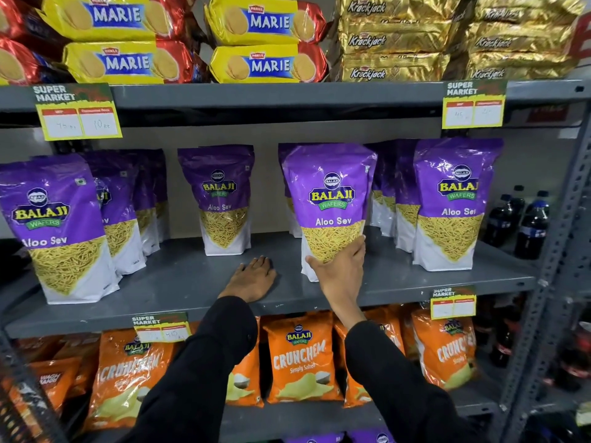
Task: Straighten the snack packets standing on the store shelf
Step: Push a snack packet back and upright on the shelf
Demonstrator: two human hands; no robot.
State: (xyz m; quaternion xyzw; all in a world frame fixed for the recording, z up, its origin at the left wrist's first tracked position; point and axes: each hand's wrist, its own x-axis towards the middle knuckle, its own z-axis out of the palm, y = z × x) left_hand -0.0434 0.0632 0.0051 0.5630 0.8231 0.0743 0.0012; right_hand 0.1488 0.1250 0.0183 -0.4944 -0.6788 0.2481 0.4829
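Here, right hand point(339, 266) around packet point(331, 203) base.

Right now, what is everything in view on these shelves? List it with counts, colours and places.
Marie biscuit packs: four, yellow-red, top shelf left.
Krackjack packs: gold stacks, top shelf right.
Price tags: four, yellow-green, shelf edges.
Aloo Sev packets: purple-white, several rows, middle shelf.
Crunchem packets: orange, lower shelf.
Cola bottles: dark, far right.
Left hand: flat on the middle shelf.
Right hand: gripping the front Aloo Sev packet.
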